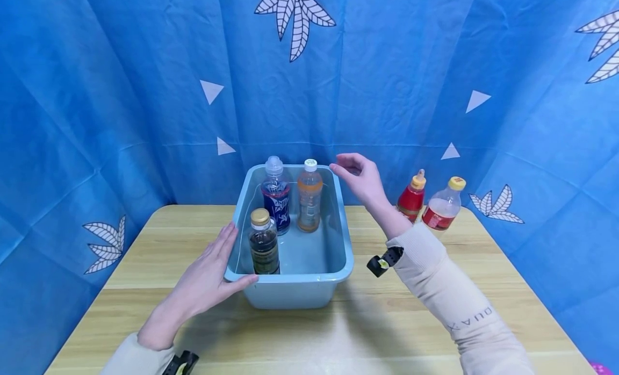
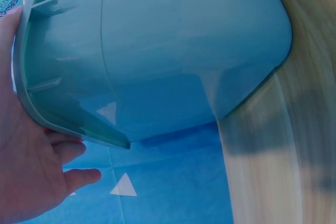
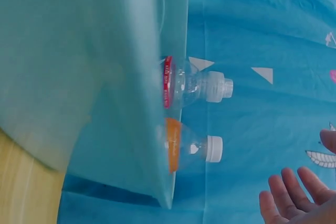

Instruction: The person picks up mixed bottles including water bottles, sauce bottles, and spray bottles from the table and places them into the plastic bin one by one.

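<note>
A light blue plastic tub (image 1: 290,291) stands on the table with three bottles inside. The dark-liquid bottle with a gold cap (image 1: 264,251) is at its front left, a blue-labelled bottle with a clear cap (image 1: 275,200) behind it. Beside that stands a clear bottle with an orange band and white cap (image 1: 309,197). My left hand (image 1: 205,281) rests on the tub's front left corner, thumb along the front rim, fingers along the left rim (image 2: 23,90). Just off the far right rim, my right hand (image 1: 360,179) is raised with loosely bent fingers (image 3: 286,195), holding nothing.
Right of the tub stand a red squeeze bottle with a yellow top (image 1: 411,197) and a clear bottle with a red label and yellow cap (image 1: 442,206), partly behind my right forearm. A blue patterned curtain (image 1: 387,95) hangs close behind the wooden table (image 1: 387,332).
</note>
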{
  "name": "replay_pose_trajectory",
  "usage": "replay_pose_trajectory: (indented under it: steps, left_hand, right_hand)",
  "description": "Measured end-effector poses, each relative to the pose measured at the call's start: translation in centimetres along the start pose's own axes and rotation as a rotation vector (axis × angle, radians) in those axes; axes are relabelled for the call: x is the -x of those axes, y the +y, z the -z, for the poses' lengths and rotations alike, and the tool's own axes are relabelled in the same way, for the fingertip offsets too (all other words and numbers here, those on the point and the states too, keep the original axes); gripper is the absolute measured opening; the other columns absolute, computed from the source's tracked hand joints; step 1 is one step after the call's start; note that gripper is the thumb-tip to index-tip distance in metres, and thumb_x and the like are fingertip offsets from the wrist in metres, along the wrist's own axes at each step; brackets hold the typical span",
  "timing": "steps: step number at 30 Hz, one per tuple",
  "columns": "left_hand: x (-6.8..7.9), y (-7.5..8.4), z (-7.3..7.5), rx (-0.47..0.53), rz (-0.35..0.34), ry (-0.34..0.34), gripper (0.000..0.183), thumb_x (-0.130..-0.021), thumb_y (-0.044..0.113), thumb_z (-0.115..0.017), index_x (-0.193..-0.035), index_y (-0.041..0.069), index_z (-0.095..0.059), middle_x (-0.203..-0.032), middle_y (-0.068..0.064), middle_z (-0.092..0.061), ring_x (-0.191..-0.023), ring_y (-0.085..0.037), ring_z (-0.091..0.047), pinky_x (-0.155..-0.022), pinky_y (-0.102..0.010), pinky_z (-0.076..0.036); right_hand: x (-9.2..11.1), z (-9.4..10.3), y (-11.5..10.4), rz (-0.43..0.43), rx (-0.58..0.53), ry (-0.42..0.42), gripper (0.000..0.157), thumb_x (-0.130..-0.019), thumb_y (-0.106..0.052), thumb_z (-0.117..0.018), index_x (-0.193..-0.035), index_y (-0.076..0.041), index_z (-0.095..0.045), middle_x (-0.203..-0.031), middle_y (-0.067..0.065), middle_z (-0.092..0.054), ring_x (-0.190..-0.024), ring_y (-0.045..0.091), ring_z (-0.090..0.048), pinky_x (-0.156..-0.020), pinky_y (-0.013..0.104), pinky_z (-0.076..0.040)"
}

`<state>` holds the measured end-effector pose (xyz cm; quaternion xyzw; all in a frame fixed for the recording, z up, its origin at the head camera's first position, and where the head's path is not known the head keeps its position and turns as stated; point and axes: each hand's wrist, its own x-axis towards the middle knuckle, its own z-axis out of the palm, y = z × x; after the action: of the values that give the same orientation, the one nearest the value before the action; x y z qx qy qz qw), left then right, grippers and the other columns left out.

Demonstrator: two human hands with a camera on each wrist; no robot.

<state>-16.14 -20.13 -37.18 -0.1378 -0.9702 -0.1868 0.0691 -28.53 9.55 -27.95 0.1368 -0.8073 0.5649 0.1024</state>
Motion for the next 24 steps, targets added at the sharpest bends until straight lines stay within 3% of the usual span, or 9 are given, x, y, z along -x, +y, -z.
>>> replay_pose_trajectory:
  steps: [11, 24]
  left_hand:
    - [-0.1, -0.1, 0.0, 0.008, 0.002, -0.006, 0.104, -0.071, 0.071, -0.047, -0.143, 0.008, -0.006, -0.147, -0.013, -0.006, -0.130, -0.035, -0.017, -0.097, -0.055, -0.025]
    - [-0.1, 0.0, 0.0, 0.006, 0.009, -0.014, 0.104, -0.072, 0.071, -0.047, -0.143, 0.008, -0.004, -0.147, -0.013, -0.006, -0.130, -0.035, -0.017, -0.098, -0.055, -0.023]
  right_hand:
    - [2.1, 1.5, 2.2, 0.035, 0.038, 0.018, 0.047, -0.080, -0.035, -0.064, -0.118, -0.007, -0.054, -0.113, 0.007, -0.056, -0.102, 0.020, -0.052, -0.087, 0.035, -0.044]
    - [4.4, 3.4, 4.4, 0.014, 0.050, 0.051, 0.048, -0.081, -0.036, -0.063, -0.117, -0.006, -0.054, -0.112, 0.008, -0.057, -0.101, 0.020, -0.053, -0.085, 0.034, -0.046]
